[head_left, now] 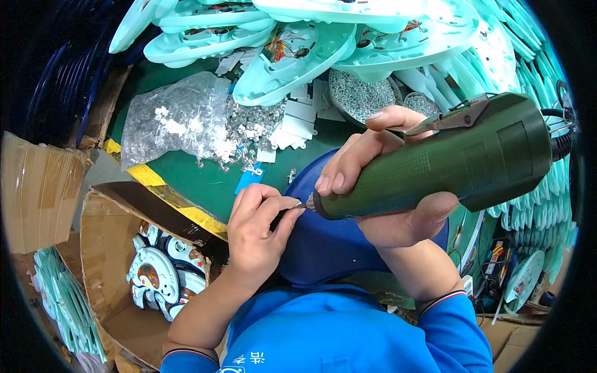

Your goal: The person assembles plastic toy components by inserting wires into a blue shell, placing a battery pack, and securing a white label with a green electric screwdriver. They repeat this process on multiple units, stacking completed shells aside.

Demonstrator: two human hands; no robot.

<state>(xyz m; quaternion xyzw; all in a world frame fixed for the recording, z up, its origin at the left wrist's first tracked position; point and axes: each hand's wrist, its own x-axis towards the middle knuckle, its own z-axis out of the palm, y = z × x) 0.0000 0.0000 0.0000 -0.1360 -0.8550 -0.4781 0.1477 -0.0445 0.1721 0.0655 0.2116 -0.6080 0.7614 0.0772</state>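
Green electric screwdriver (429, 165) right of centre, over dark-blue panel (336, 255), bit end pointing left. Right hand (388, 231) wrapped around its body; left hand (256, 230) closed, thumb and fingertips pinching tiny metal piece (300, 205), kind unclear, at the bit. Clear plastic bag (177, 112) far left.

Left hand (256, 231) in a fingertip pinch, right hand (398, 227) in a wide curled grip, forearms (210, 306) bare.
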